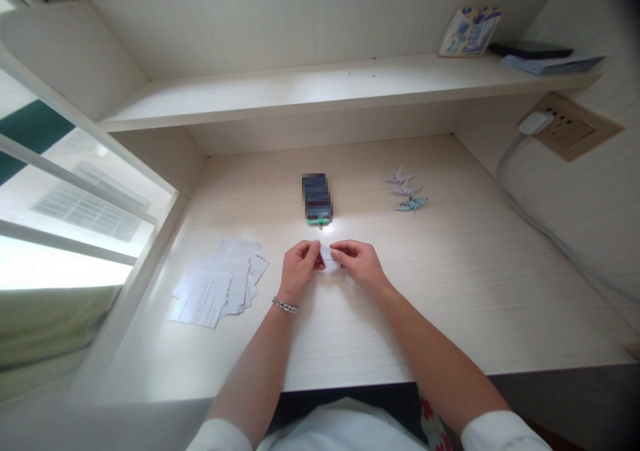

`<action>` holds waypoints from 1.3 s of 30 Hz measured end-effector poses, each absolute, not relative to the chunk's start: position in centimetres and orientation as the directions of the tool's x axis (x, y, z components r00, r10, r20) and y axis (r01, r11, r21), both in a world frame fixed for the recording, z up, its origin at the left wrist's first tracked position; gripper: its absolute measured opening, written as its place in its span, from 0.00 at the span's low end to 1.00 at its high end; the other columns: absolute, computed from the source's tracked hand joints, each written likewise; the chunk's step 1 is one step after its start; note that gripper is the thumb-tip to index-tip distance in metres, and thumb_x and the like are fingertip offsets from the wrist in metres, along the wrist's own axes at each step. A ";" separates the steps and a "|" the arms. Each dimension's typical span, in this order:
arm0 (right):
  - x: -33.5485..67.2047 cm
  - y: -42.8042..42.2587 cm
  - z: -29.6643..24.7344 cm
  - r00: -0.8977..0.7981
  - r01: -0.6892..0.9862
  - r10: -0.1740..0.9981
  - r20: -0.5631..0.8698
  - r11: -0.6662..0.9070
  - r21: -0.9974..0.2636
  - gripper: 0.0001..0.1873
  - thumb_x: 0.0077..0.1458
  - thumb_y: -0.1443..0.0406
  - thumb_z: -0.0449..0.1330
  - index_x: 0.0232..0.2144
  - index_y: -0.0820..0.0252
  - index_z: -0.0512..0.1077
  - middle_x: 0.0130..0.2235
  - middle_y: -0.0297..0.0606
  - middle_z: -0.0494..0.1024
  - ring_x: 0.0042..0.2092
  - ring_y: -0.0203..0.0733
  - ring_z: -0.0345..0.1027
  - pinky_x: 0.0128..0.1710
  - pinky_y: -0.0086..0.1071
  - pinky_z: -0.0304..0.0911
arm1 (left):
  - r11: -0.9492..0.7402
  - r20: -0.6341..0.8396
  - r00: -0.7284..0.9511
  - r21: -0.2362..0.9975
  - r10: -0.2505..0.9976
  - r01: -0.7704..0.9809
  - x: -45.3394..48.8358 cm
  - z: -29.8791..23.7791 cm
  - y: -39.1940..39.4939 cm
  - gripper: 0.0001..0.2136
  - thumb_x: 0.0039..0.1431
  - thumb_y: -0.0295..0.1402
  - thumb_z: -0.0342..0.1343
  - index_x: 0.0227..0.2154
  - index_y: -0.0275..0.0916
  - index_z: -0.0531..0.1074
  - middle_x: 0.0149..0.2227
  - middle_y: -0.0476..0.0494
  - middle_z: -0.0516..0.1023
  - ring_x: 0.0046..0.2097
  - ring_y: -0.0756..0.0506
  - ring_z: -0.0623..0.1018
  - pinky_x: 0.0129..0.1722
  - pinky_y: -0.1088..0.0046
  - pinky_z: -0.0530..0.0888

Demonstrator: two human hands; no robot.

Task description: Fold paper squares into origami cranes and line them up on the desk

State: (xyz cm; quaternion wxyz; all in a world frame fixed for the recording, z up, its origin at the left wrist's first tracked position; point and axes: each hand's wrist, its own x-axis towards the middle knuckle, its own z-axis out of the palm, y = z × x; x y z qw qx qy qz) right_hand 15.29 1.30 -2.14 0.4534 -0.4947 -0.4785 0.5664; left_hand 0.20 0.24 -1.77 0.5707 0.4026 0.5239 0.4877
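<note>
A small folded piece of white printed paper [329,257] is held up between my two hands, over the middle of the desk. My left hand [302,264], with a chain bracelet at its wrist, pinches the paper's left edge between thumb and fingers. On the other edge, the thumb and fingers of my right hand [361,261] are closed too. Part of the paper is hidden behind my fingers. Several sheets of printed paper [205,297] lie in a loose pile to the left. At the right rear sit small folded paper cranes, two whitish [406,189] and one blue-green [412,204].
A phone-like device [317,197] with a blurred screen lies just beyond my hands. Above the pale desk [450,291] runs a shelf [280,94] with a colourful box [470,32] and a dark flat item [531,51]. A cable [535,221] hangs from the wall socket [573,129] at right.
</note>
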 end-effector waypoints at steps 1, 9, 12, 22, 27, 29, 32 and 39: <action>15.3 1.3 -2.1 -0.075 -0.055 0.989 -0.130 -0.134 -0.989 0.14 0.42 0.59 0.65 0.31 0.63 0.76 0.29 0.40 0.78 0.29 0.38 0.68 0.27 0.31 0.63 | 0.218 -0.222 0.000 0.957 0.975 -0.192 0.3 -1.5 0.2 0.14 0.52 0.43 0.57 0.30 0.35 0.72 0.27 0.45 0.74 0.29 0.50 0.75 0.30 0.73 0.73; 15.4 1.3 -1.6 -0.038 -0.091 0.996 -0.087 -0.090 -0.992 0.13 0.43 0.58 0.65 0.29 0.61 0.74 0.26 0.36 0.75 0.26 0.37 0.67 0.27 0.31 0.64 | 0.233 -0.200 0.128 0.909 0.971 -0.346 0.5 -0.6 -0.2 0.14 0.44 0.33 0.65 0.34 0.35 0.71 0.33 0.45 0.76 0.34 0.50 0.76 0.37 0.71 0.74; 15.4 1.2 -1.6 -0.080 -0.023 0.994 -0.069 -0.071 -0.997 0.13 0.43 0.58 0.65 0.29 0.61 0.75 0.28 0.38 0.77 0.29 0.39 0.69 0.31 0.33 0.66 | 0.230 -0.210 0.096 0.913 0.973 -0.337 0.4 -0.7 0.0 0.13 0.44 0.34 0.65 0.32 0.35 0.71 0.30 0.47 0.75 0.32 0.51 0.75 0.36 0.71 0.74; 15.4 0.9 -1.4 -0.204 -0.013 0.979 -0.019 -0.022 -1.000 0.18 0.38 0.61 0.68 0.35 0.60 0.75 0.43 0.42 0.77 0.41 0.44 0.71 0.39 0.36 0.70 | 0.143 -0.131 0.067 0.957 0.989 -0.250 0.3 -1.4 0.0 0.09 0.47 0.34 0.63 0.30 0.35 0.72 0.31 0.45 0.75 0.35 0.49 0.75 0.37 0.72 0.72; 15.5 0.9 -1.2 -0.215 -0.063 0.976 -0.015 -0.029 -0.998 0.15 0.40 0.61 0.67 0.34 0.60 0.77 0.46 0.42 0.76 0.45 0.47 0.71 0.43 0.39 0.69 | 0.071 -0.065 0.034 0.970 0.997 -0.232 0.4 -1.4 0.1 0.08 0.47 0.33 0.63 0.29 0.35 0.72 0.44 0.38 0.75 0.45 0.44 0.75 0.47 0.65 0.70; 15.4 1.0 -1.2 -0.224 -0.087 0.975 -0.017 -0.037 -0.995 0.15 0.40 0.60 0.67 0.34 0.59 0.77 0.46 0.42 0.76 0.46 0.47 0.71 0.45 0.40 0.68 | 0.072 -0.068 0.027 0.971 0.997 -0.230 0.4 -1.3 0.1 0.08 0.46 0.32 0.63 0.29 0.34 0.72 0.48 0.36 0.74 0.47 0.42 0.75 0.50 0.63 0.69; 15.4 0.9 -1.3 -0.228 -0.107 0.973 -0.020 -0.045 -0.993 0.15 0.41 0.60 0.67 0.34 0.59 0.78 0.46 0.43 0.77 0.47 0.49 0.70 0.47 0.41 0.67 | 0.067 -0.062 0.030 0.968 0.998 -0.240 0.4 -1.0 0.0 0.08 0.46 0.32 0.63 0.29 0.34 0.73 0.47 0.36 0.75 0.49 0.42 0.74 0.52 0.61 0.68; 15.5 0.9 -1.3 -0.238 -0.121 0.971 -0.009 -0.039 -0.992 0.15 0.41 0.59 0.67 0.35 0.57 0.78 0.49 0.44 0.74 0.51 0.50 0.67 0.46 0.41 0.68 | 0.074 -0.076 0.002 0.961 0.997 -0.266 0.6 -0.7 -0.1 0.08 0.44 0.31 0.64 0.28 0.35 0.73 0.42 0.38 0.77 0.46 0.42 0.76 0.48 0.62 0.70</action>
